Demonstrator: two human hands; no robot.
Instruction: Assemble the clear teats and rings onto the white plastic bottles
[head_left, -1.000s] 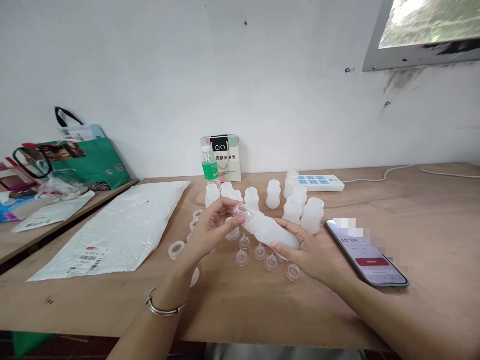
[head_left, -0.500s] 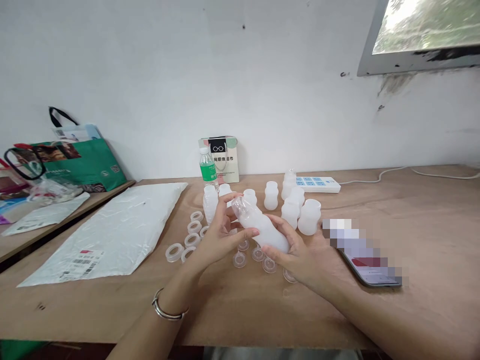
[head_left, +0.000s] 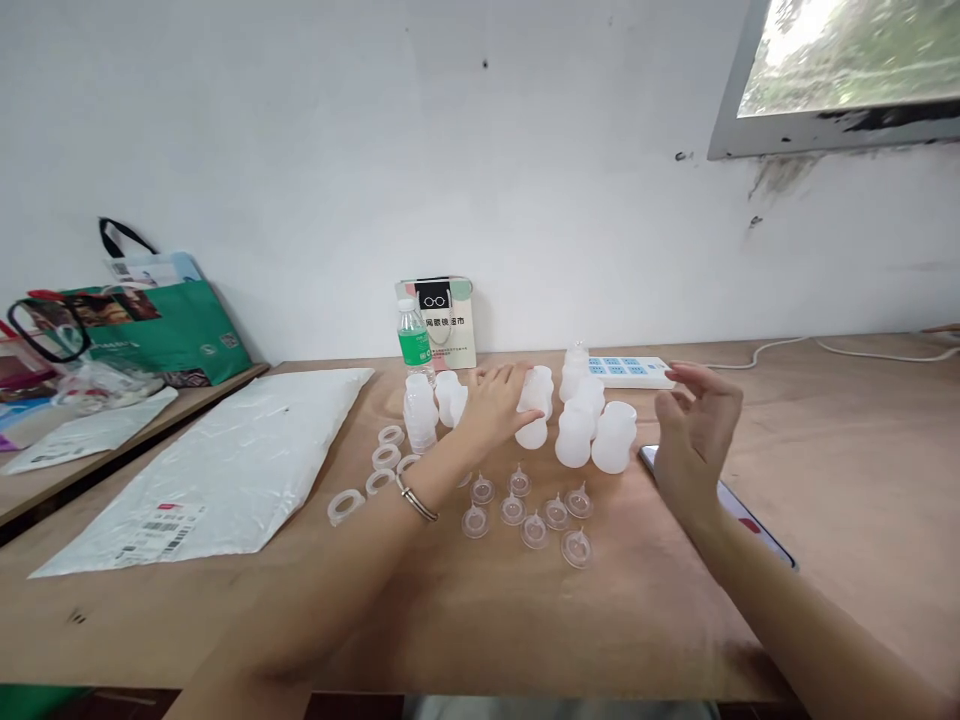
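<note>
My left hand reaches forward into a cluster of translucent white plastic bottles, with its fingers closed round one white bottle that stands on the wooden table. My right hand hovers to the right of the cluster with its fingers apart and nothing in it, above a phone lying on the table. More white bottles stand between the two hands. Several clear silicone teats lie in front of the bottles. Several clear screw rings lie to the left.
A green-labelled water bottle and a small paper bag stand at the wall. A white power strip lies behind the bottles. A white mailer bag lies at the left, with a green shopping bag on the side table.
Both hands held one long white bottle above the teats. Now the left hand has reached forward to the standing bottles, and the right hand has let go and lifted to the right.
</note>
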